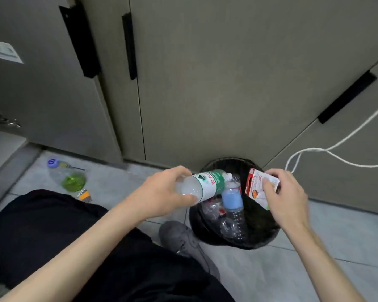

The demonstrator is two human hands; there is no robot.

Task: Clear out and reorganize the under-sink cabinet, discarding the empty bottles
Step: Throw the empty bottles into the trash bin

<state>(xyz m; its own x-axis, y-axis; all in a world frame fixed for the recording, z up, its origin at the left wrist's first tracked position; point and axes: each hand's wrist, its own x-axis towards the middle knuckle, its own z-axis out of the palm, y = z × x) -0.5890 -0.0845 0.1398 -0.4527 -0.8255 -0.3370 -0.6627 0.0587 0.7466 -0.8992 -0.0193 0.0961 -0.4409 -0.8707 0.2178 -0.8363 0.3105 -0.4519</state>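
1. Now your left hand (pixel 168 188) grips the green-label bottle (pixel 205 186) by its base; its long axis runs away from your fingers, neck over the black bin (pixel 196 223).
2. Your right hand (pixel 286 192) pinches a red-and-white packet (pixel 255 182) above the bin's far side.
3. Judgement: the left hand releases first.

Landmark: black trash bin (pixel 207 234).
- Bin's near-left rim is partly hidden behind grey shoe (pixel 179 236); bin floor covered by crushed clear bottles (pixel 231 225), count not resolvable.
- Green-label bottle (pixel 205 185) over the bin's left rim: base covered by left hand (pixel 162 192); label print blurred.
- Red-and-white packet (pixel 254 186) over the right rim: lower corner behind right hand (pixel 286 197); text illegible.
- White cable (pixel 336 153), right of the bin, cut by frame edge.
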